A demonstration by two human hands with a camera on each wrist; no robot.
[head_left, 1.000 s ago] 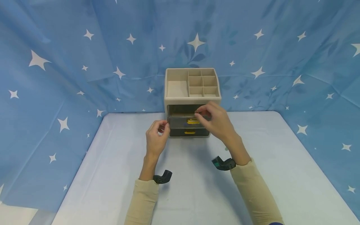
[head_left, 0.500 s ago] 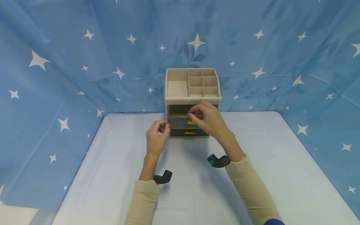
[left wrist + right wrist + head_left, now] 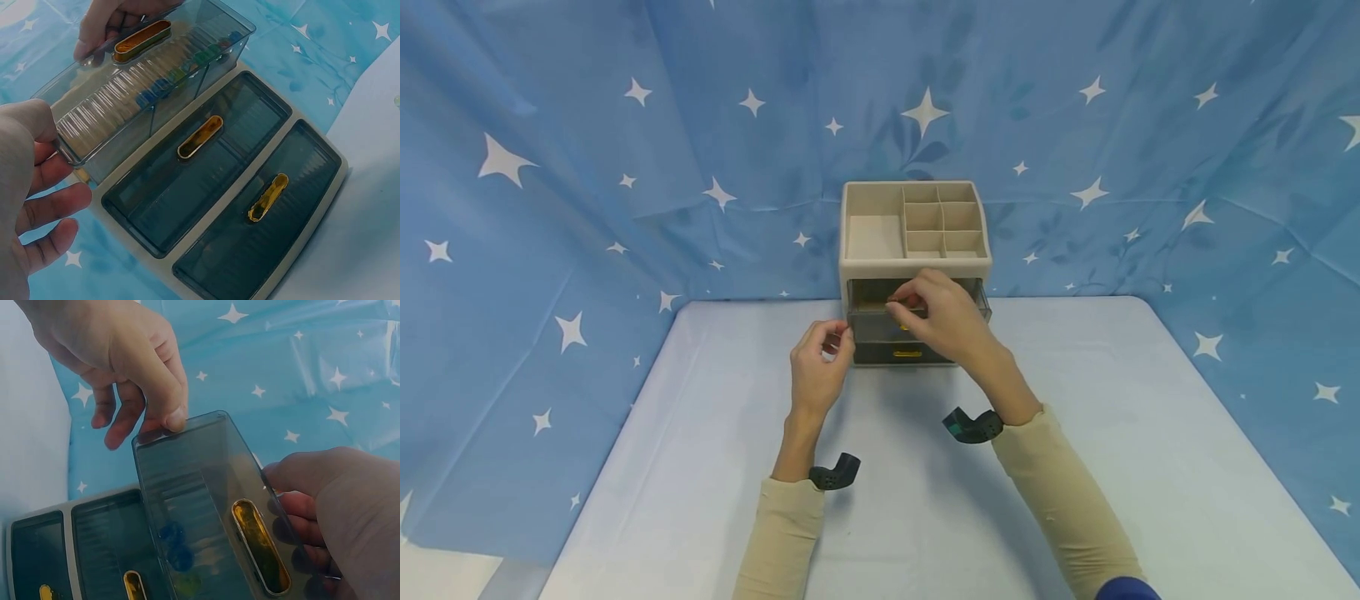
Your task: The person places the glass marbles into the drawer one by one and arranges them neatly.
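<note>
A cream organizer (image 3: 872, 268) stands at the table's back with its clear top drawer (image 3: 872, 327) pulled out. My left hand (image 3: 818, 367) pinches that drawer's front left corner between thumb and index finger, the other fingers loosely bent. Over the open drawer, my right hand (image 3: 947, 321) brings thumb and index finger together on a tiny dark thing, too small to identify. Through the drawer wall, the left wrist view shows several blue and green beads (image 3: 159, 87) behind the gold handle (image 3: 142, 40). The right fingers (image 3: 300, 515) partly show through the drawer in the right wrist view.
Below, the two other drawers (image 3: 200, 162) are closed, with gold handles. Divided compartments (image 3: 922, 217) form the organizer's top. A small greenish piece (image 3: 397, 100) lies on the white table (image 3: 700, 400). A blue star-printed cloth (image 3: 760, 167) hangs close behind.
My right hand has moved left along the open drawer, its fingertips still together. The left hand stays at the drawer's corner, and the drawer has not moved.
</note>
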